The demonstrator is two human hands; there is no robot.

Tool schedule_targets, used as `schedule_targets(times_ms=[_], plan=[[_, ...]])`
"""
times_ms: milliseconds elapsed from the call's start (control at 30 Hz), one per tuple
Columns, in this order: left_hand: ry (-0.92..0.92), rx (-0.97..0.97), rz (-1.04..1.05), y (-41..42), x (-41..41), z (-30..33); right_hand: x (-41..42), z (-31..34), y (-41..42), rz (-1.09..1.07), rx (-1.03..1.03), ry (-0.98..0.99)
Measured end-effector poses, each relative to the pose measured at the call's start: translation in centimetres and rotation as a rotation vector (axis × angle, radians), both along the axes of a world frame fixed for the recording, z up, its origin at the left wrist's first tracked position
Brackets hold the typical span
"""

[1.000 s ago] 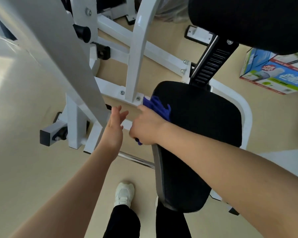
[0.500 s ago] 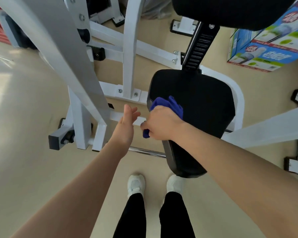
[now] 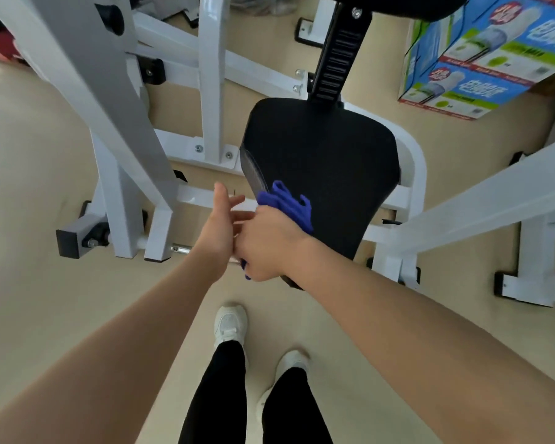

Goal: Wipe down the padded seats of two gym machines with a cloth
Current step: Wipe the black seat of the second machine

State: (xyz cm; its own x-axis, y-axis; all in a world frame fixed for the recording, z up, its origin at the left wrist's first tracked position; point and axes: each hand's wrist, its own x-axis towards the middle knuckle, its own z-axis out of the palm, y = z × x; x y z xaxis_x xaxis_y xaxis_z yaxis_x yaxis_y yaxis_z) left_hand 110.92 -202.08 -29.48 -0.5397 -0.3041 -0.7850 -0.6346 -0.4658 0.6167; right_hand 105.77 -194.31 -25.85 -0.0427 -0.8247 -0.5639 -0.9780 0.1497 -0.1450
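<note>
A black padded seat of a white-framed gym machine fills the middle of the view. My right hand is shut on a blue cloth and rests at the seat's near left edge. The cloth sticks out above my knuckles onto the pad, and a small end shows below my hand. My left hand is open, fingers apart, just left of the right hand and beside the seat, holding nothing. A second black pad shows at the top edge.
White frame bars slope across the left and a white beam crosses on the right. Printed cardboard boxes stand at the top right. My legs and white shoes are on the beige floor below the seat.
My right hand has drawn the cloth along the seat's left edge toward its near end. The view has pulled back from the seat, and my left hand stayed open beside the right.
</note>
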Motion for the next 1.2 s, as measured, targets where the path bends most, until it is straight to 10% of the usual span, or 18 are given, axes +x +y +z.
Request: schedule_targets(times_ms=[233, 567, 800, 1000, 1100, 1200], plan=[[-0.021, 0.011, -0.009, 2.1, 2.0, 1.1, 5.3, 1.4, 7.0, 0.378, 0.205, 0.027], [0.005, 0.042, -0.194, 4.9, 3.3, 2.7, 6.9, -0.2, 14.2, -1.542, -0.29, -0.788], [0.094, -0.205, -0.266, 6.6, 2.9, 1.9, 6.0, -0.6, 14.5, -2.239, -0.173, -1.195], [0.093, -0.24, -0.261, 6.4, 2.7, 1.4, 4.3, -1.7, 12.3, -2.641, -0.667, -1.198], [0.101, -0.228, -0.205, 6.6, 2.7, 1.4, 3.6, -2.3, 9.7, -2.694, -0.66, -0.738], [0.097, -0.225, -0.155, 6.5, 2.6, 1.2, 0.7, -2.8, 10.5, -2.754, -0.546, -0.687]])
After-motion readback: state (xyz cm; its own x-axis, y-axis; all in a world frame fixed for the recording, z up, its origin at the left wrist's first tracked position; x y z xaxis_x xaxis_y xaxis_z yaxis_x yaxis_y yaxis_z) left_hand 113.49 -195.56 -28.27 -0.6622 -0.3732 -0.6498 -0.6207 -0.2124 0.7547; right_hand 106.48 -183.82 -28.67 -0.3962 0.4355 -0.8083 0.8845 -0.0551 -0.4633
